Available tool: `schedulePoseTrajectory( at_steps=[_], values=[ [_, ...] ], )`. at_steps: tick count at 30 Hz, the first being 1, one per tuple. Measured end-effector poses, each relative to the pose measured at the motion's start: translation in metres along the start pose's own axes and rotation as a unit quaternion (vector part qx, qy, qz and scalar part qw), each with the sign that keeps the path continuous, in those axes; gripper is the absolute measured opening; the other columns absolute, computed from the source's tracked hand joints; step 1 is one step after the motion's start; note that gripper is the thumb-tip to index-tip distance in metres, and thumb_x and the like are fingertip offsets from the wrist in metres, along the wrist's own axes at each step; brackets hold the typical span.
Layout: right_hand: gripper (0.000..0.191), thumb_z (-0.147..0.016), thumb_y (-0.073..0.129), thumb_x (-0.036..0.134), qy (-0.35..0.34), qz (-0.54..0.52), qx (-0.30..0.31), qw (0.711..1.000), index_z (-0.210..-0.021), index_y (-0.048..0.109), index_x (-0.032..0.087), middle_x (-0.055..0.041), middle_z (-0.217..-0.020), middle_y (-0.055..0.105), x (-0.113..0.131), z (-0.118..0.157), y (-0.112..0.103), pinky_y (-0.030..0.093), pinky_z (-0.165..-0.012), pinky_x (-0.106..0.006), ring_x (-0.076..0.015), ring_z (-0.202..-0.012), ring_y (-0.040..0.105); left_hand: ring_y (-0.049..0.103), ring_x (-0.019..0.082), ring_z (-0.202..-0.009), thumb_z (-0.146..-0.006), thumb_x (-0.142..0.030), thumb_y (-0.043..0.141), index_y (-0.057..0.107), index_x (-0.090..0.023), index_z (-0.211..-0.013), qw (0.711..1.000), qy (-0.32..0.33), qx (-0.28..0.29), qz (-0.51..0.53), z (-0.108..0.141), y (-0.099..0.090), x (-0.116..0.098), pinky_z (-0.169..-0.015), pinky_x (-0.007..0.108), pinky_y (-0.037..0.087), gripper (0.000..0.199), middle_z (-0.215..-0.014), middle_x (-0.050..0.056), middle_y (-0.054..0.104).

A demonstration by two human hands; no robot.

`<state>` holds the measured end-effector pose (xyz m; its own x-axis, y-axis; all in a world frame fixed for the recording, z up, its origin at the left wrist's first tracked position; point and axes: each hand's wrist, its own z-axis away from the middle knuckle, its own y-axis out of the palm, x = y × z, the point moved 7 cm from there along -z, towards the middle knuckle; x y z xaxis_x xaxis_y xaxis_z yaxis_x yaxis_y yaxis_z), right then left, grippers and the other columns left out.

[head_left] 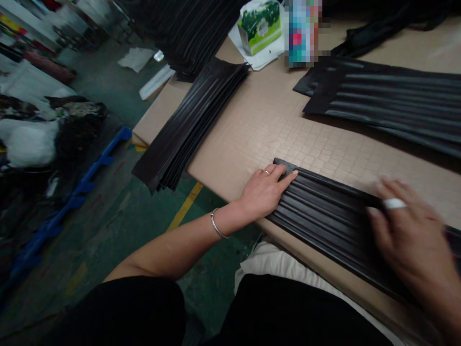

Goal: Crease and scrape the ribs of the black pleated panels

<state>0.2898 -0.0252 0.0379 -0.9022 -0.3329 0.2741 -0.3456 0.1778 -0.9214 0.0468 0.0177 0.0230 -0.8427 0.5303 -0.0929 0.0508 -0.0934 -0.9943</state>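
A dark, glossy leather-like ribbed panel [324,206] lies along the table's near edge. At its left end my left hand [264,190] grips the corner, one finger stretched over the top and the others bent at the end edge. My right hand [410,235], blurred by motion, is over the panel farther right with its fingers extended and apart. Whether its palm touches the surface cannot be made out. Part of the panel is hidden beneath that hand.
A stack of similar dark strips [190,125] overhangs the table's [245,129] left edge. More ribbed panels [392,96] lie at the back right. Behind stand a green tissue pack [259,29] and a tall dark pile [187,29]. A blue pallet [79,187] is on the floor.
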Motion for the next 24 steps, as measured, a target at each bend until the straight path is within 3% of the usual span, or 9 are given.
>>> schedulePoseTrajectory(
  at_steps=[3, 6, 11, 18, 21, 24],
  values=[
    [0.063, -0.108, 0.036, 0.041, -0.094, -0.048, 0.068, 0.992, -0.164, 0.027, 0.013, -0.0160, -0.165, 0.035, 0.057, -0.018, 0.044, 0.029, -0.123, -0.059, -0.0317, -0.155, 0.027, 0.056, 0.028, -0.122, -0.104, -0.020, 0.041, 0.050, -0.024, -0.150, 1.000, 0.016, 0.004, 0.027, -0.003, -0.001, 0.004, -0.100, 0.041, 0.048, 0.047, -0.138, 0.011, 0.058],
    [0.065, -0.107, 0.039, 0.037, -0.081, -0.023, 0.065, 0.994, -0.163, 0.026, 0.007, -0.0190, -0.167, 0.025, 0.086, -0.030, 0.066, 0.023, -0.124, -0.059, -0.0328, -0.157, 0.021, 0.048, 0.028, -0.139, -0.104, -0.017, 0.038, 0.049, -0.020, -0.150, 0.999, 0.028, -0.005, 0.042, 0.009, -0.001, -0.001, -0.109, 0.043, 0.043, 0.048, -0.158, 0.011, 0.048],
    [0.064, -0.106, 0.039, 0.035, -0.052, -0.013, 0.071, 0.996, -0.161, 0.029, 0.004, -0.0195, -0.168, 0.024, 0.088, -0.031, 0.066, 0.021, -0.125, -0.057, -0.0324, -0.156, 0.022, 0.036, 0.025, -0.153, -0.103, -0.014, 0.035, 0.045, -0.012, -0.153, 0.999, 0.015, -0.009, 0.045, 0.056, 0.002, -0.025, -0.118, 0.045, 0.038, 0.051, -0.166, 0.010, 0.039],
    [0.063, -0.107, 0.038, 0.036, -0.043, -0.007, 0.065, 0.997, -0.161, 0.030, 0.004, -0.0196, -0.167, 0.025, 0.087, -0.032, 0.062, 0.022, -0.124, -0.058, -0.0326, -0.156, 0.024, 0.032, 0.024, -0.156, -0.097, -0.008, 0.038, 0.044, -0.012, -0.154, 0.997, -0.018, 0.001, 0.071, 0.120, 0.007, -0.047, -0.122, 0.047, 0.038, 0.058, -0.165, 0.010, 0.040],
    [0.063, -0.107, 0.038, 0.035, -0.071, -0.011, 0.056, 0.996, -0.162, 0.029, 0.007, -0.0172, -0.167, 0.026, 0.086, -0.031, 0.065, 0.022, -0.124, -0.060, -0.0315, -0.156, 0.023, 0.039, 0.025, -0.153, -0.096, -0.006, 0.038, 0.051, -0.012, -0.147, 0.991, -0.016, -0.016, 0.129, 0.127, 0.003, -0.046, -0.124, 0.050, 0.037, 0.054, -0.161, 0.010, 0.046],
    [0.059, -0.107, 0.037, 0.033, -0.110, -0.019, 0.060, 0.992, -0.162, 0.032, 0.013, -0.0111, -0.166, 0.030, 0.088, -0.032, 0.071, 0.019, -0.125, -0.062, -0.0296, -0.156, 0.023, 0.059, 0.021, -0.136, -0.097, -0.006, 0.038, 0.067, -0.019, -0.126, 0.966, -0.038, -0.088, 0.242, 0.110, -0.007, -0.029, -0.119, 0.047, 0.046, 0.043, -0.141, 0.008, 0.067]
  ],
)
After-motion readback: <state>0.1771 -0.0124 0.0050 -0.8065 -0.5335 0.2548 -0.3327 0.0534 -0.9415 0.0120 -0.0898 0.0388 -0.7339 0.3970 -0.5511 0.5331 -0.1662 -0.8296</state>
